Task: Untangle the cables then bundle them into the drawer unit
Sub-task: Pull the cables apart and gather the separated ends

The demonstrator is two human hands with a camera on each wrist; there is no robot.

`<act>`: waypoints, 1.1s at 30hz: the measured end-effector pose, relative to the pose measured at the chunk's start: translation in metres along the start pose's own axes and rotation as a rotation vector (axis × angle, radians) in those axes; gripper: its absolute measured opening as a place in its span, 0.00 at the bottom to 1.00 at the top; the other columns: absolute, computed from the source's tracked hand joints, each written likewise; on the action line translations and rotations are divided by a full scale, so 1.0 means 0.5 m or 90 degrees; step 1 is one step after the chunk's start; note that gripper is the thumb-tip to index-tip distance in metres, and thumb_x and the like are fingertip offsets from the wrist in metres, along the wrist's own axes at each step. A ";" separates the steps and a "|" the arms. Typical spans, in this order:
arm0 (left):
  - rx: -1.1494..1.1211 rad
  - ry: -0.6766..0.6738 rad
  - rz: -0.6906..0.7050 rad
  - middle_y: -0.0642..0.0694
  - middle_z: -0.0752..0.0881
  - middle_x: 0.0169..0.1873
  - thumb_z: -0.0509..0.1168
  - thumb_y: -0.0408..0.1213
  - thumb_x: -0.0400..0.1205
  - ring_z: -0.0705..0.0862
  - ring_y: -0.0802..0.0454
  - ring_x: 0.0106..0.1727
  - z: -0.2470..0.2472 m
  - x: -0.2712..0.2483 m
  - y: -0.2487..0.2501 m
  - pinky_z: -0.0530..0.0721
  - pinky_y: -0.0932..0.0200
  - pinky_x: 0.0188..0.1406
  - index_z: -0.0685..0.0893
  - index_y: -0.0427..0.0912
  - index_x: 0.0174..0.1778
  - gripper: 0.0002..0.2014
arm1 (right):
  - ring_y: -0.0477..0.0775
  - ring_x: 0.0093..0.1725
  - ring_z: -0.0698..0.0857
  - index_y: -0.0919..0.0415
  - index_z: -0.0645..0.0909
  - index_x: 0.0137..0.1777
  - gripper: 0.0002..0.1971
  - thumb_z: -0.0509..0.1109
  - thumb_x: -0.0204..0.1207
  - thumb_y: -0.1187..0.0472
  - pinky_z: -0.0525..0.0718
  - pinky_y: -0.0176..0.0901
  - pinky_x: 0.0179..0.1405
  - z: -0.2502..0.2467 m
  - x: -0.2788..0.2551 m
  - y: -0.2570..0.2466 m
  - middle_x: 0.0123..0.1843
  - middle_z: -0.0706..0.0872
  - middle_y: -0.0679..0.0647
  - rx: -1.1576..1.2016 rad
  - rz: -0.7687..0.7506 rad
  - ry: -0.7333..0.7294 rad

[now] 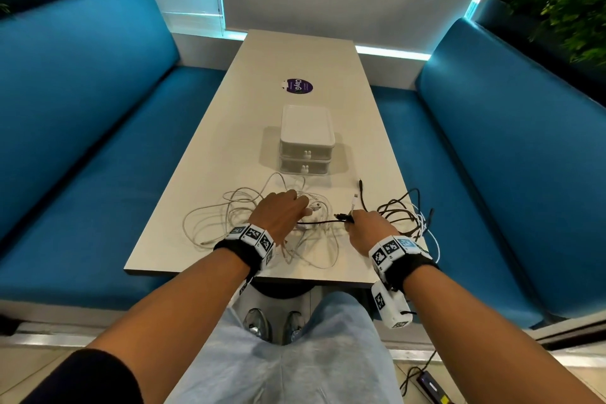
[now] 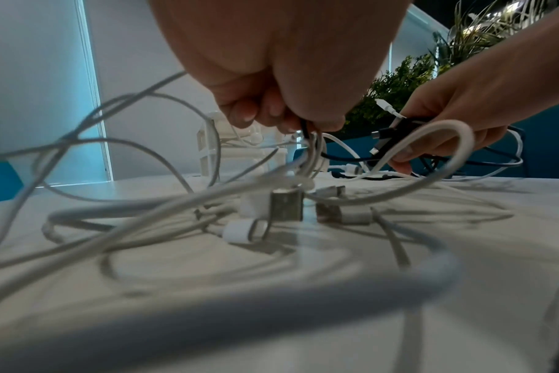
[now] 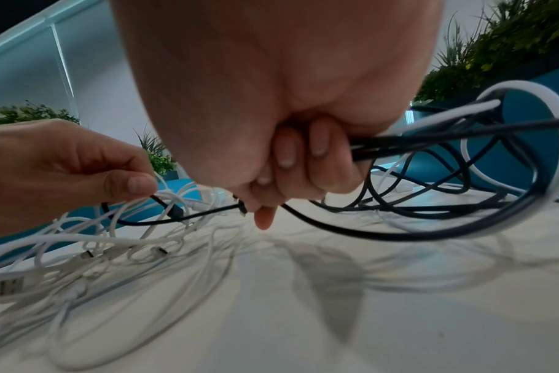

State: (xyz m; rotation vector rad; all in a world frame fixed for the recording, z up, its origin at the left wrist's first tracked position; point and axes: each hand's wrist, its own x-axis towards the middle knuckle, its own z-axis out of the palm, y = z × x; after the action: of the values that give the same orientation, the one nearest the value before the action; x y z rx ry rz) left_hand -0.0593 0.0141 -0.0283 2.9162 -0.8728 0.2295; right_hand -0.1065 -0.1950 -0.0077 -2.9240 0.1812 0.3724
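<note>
Both hands (image 1: pixel 284 212) (image 1: pixel 366 227) in pinching grip, seemingly.

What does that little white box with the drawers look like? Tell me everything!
The drawer unit is a small white box that looks like plastic, with rounded corners and a flat smooth lid. It has two drawers stacked one above the other, both closed, each with a tiny white knob that looks like bunny ears. It stands upright on the pale table, beyond the tangled cables. Neither hand touches it.
</note>
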 end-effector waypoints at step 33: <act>0.068 -0.022 -0.020 0.42 0.80 0.51 0.53 0.33 0.85 0.79 0.43 0.46 -0.045 -0.002 0.020 0.67 0.52 0.45 0.72 0.40 0.56 0.07 | 0.59 0.42 0.79 0.60 0.79 0.58 0.15 0.55 0.87 0.52 0.81 0.49 0.42 -0.011 -0.008 -0.015 0.51 0.85 0.60 -0.003 -0.015 0.043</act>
State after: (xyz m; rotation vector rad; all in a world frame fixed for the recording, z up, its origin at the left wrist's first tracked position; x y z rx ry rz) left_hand -0.0682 0.0092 -0.0060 3.0391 -0.8434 0.2317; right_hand -0.1079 -0.1884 0.0000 -2.9431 0.1554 0.2716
